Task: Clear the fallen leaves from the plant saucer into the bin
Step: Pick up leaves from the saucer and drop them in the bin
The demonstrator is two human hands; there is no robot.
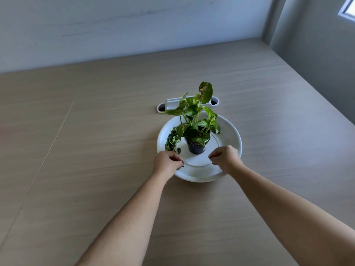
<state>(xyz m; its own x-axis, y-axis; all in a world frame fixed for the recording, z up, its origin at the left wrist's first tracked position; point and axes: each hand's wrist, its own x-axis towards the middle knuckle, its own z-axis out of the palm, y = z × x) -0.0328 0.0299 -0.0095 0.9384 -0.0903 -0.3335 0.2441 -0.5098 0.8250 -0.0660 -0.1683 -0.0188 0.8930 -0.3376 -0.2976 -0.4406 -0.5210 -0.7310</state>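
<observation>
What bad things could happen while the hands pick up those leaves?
The left hand pinches only a few leaf bits, so some might drop onto the table on the way out; no bin is in view. The pile of fallen leaves lies close beside the small black pot, so reaching for it could bump the pot and tip the plant. The right hand hovers over the saucer rim and might nudge it.

White saucer (233, 138), black pot (196, 147), leaves (172, 140) green mottled with cream — table (96, 131) pale wood-grain.
</observation>
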